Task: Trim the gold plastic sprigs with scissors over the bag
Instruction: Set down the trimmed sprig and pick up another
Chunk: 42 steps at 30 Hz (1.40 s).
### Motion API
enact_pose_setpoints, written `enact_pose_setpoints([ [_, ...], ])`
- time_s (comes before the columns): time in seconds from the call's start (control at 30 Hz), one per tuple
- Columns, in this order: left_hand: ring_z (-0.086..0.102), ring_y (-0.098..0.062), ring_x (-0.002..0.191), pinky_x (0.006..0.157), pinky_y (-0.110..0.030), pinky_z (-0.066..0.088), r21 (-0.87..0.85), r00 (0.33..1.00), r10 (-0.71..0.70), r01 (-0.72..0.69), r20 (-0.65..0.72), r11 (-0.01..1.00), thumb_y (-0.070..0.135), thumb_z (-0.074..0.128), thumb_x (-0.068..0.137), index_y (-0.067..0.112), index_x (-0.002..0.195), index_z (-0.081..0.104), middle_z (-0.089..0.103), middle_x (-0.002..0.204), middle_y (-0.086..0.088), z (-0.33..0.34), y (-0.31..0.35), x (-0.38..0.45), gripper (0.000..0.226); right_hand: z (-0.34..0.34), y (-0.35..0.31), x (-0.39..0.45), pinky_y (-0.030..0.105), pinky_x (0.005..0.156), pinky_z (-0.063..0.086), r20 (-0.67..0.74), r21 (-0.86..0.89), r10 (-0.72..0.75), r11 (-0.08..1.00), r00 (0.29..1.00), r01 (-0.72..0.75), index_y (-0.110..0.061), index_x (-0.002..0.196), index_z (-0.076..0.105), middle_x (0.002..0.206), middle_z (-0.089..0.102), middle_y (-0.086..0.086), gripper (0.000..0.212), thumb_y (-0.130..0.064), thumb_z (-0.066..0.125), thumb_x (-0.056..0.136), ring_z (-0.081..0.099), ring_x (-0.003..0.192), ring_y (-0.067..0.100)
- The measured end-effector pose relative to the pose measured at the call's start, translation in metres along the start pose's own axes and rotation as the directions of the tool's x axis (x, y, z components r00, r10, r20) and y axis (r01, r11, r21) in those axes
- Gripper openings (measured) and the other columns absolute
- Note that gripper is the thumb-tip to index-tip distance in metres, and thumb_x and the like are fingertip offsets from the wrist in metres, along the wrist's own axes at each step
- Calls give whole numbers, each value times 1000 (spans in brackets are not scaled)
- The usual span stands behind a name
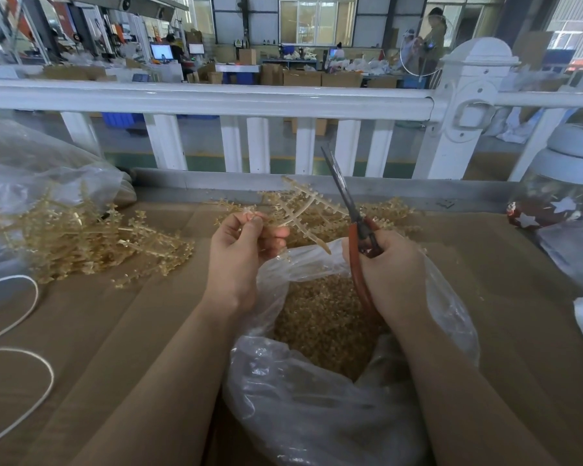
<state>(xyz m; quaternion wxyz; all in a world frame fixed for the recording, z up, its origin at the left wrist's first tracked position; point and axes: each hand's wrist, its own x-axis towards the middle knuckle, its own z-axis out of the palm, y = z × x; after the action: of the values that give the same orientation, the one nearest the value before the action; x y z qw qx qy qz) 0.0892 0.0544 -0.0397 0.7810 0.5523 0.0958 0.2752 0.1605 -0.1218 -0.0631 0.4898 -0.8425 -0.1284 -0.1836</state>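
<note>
My left hand [243,250] pinches a gold plastic sprig [303,205] between thumb and fingertips, holding it above the clear plastic bag [317,415]. My right hand [391,274] grips red-handled scissors [350,210], their blades closed and pointing up and away, just right of the sprig. The bag lies open below both hands and holds a heap of gold trimmed bits [323,324]. A pile of untrimmed gold sprigs [81,240] lies on the cardboard to the left, and more sprigs [384,213] lie behind the hands.
Brown cardboard [132,331] covers the table. A large clear bag [31,176] sits at far left, a white cord [31,364] loops at the near left. A jar with a white lid [562,183] stands at right. A white railing [216,99] runs behind.
</note>
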Motion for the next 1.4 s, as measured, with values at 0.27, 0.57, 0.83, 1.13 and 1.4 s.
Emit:
enact_pose_setpoints([
  [0.27,65,-14,65,63,-24,54,-196,974,64,-108,-215,975,8,46,104,9,92,55,71,78,-9,-16,10,10,15,-2,-4,0,14,43,34,21,-111,-60,992,998,61,-28,55,58,50,57,-4,44,-53,62,91,59,63,8],
  [0.57,67,-9,63,56,-19,51,-290,634,-84,-228,-769,929,8,42,104,9,102,52,70,86,-6,-65,6,38,10,-2,-3,-1,23,44,39,28,-145,-107,983,994,110,-19,61,64,50,56,-1,65,-75,34,78,56,52,15],
  [0.83,72,-15,71,62,-23,57,-326,604,-184,-133,-776,936,22,50,104,-2,124,55,75,96,-11,-67,6,42,32,3,-1,-2,14,43,33,103,-189,-44,980,994,63,-29,61,58,52,55,-9,41,-56,59,91,54,50,6],
  [1.13,58,1,49,53,-19,53,394,906,99,80,-412,916,39,65,93,17,77,66,68,59,10,-49,2,23,27,4,3,0,12,52,28,164,-258,-21,964,986,64,-26,80,65,61,53,-16,22,-43,61,95,51,58,2],
  [1.4,40,-28,134,116,-51,26,966,987,137,-118,88,228,45,56,96,30,136,57,49,143,-2,-34,-24,30,43,7,4,0,11,53,26,170,-297,-38,951,985,88,-29,86,66,60,48,-20,19,-44,58,96,48,57,0],
])
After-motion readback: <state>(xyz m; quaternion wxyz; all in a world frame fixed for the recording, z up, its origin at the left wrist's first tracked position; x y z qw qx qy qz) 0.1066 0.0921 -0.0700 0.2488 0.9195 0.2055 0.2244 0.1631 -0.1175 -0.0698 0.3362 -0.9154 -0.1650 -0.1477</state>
